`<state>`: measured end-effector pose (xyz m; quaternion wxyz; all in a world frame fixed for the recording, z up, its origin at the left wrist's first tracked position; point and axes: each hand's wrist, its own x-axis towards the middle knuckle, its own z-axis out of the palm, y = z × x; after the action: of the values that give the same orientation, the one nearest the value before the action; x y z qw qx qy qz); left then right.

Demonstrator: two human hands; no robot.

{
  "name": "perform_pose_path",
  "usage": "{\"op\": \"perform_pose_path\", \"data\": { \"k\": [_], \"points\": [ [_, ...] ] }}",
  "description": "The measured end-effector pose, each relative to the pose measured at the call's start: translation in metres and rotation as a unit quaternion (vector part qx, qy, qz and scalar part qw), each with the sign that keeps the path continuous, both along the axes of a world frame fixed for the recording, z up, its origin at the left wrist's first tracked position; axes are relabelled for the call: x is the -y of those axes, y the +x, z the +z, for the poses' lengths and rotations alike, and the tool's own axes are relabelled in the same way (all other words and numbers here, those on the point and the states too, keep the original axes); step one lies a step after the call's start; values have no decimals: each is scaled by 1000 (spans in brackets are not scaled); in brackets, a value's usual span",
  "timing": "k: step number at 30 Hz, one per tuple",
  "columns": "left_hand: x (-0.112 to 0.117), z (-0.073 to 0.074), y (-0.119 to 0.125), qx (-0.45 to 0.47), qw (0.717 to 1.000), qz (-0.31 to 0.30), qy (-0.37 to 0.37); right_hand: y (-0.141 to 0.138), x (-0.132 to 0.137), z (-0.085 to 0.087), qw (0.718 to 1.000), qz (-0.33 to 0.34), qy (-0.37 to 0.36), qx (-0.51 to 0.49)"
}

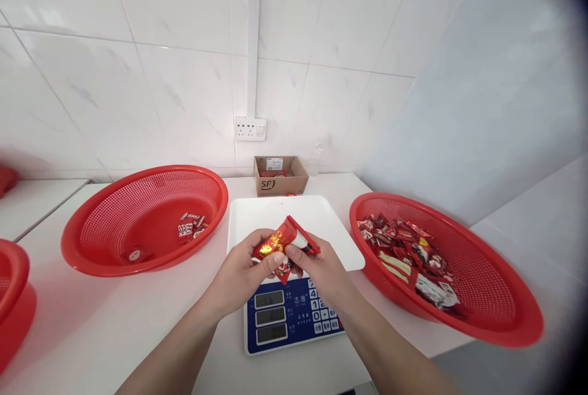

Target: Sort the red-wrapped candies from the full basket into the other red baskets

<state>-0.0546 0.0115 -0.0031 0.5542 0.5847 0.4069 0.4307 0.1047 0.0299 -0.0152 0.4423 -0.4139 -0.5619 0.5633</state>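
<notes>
Holding: left hand (243, 269) and right hand (324, 263) brought close together, both pinching one red packet bundle (275, 242); thumbs on the near face, other fingers mostly hidden behind
Bundle from hands: squarely between the two, at the fingertips; neither hand clearly nearer, left on the gold-printed end, right on the end with white and black print
Long axis: gold-printed part slants from low at the left hand to high toward the right; a serrated edge falls from the top corner down to the right fingers, and another corner points down below the thumbs
Count: one wrapper or several pressed together, cannot tell
Scale: bundle shows across the near part of the white weighing pan (294, 211), just beyond the blue keypad panel (301, 346); looks held up over it, contact with the pan hard to judge
Right basket: red basket with the fuller heap (496, 315), just beside the pan, right hand the nearer one; wrapped pieces heaped inside
Left basket: red basket with few packets (82, 260), close off the pan's other side, left hand the nearer one
Beyond: cardboard box (285, 185) past the pan's far edge, some red wrappers inside
</notes>
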Motion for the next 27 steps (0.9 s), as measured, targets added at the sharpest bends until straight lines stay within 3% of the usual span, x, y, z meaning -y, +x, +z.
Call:
{"op": "perform_pose_path", "data": {
  "k": [6, 14, 20, 23, 27],
  "points": [
    [4, 4, 2, -33, 997, 61, 33, 5, 3, 4, 997, 66, -4, 41],
    [5, -4, 8, -36, 993, 113, 16, 7, 5, 10, 994, 20, 46, 93],
    [0, -4, 4, 16, 999, 33, -24, -2, 4, 10, 996, -53, 50, 50],
    [-1, -3, 4, 53, 995, 68, -43, -3, 4, 8, 998, -55, 34, 16],
    [1, -2, 5, 85, 992, 87, -40, 1, 6, 5, 1000, -4, -4, 11]
  ]
}}
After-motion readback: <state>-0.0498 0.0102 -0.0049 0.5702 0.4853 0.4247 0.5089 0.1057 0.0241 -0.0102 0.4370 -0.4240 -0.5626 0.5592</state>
